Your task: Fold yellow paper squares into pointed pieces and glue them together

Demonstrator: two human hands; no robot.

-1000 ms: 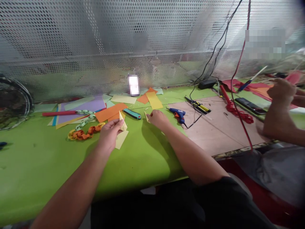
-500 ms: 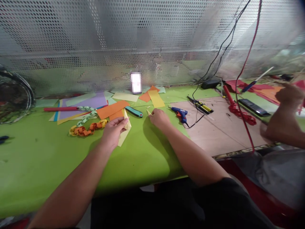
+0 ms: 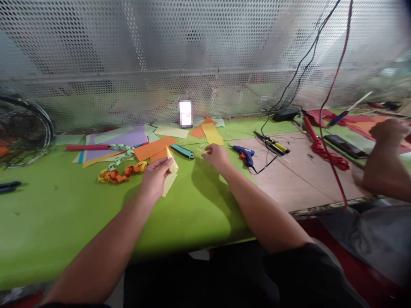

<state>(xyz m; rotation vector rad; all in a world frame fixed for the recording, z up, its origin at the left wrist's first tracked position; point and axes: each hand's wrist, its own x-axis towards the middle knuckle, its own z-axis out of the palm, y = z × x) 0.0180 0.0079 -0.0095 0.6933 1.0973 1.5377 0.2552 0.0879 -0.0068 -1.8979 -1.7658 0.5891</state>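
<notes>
My left hand (image 3: pixel 158 173) is closed on a folded piece of pale yellow paper (image 3: pixel 170 183), its pointed top rising above the fingers and its lower flap hanging below them. My right hand (image 3: pixel 217 157) is low over the green table with its fingers slightly apart. Just beyond its fingertips is a small pale yellow paper scrap (image 3: pixel 199 149), blurred. Between the hands, a little farther back, lies a teal utility knife (image 3: pixel 182 151). Orange paper (image 3: pixel 154 147) lies behind my left hand.
To the left are a paper chain (image 3: pixel 120 173), a red roll (image 3: pixel 86 147) and coloured sheets (image 3: pixel 123 135). A blue glue gun (image 3: pixel 244 155), yellow-handled pliers (image 3: pixel 272 144) and hanging cables (image 3: pixel 332 90) are on the right. Another person's hand (image 3: pixel 390 132) shows at the far right.
My right fingers, earlier pinched at the small scrap, have parted and drawn slightly back from it. My left hand still holds the folded paper. The view has shifted slightly.
</notes>
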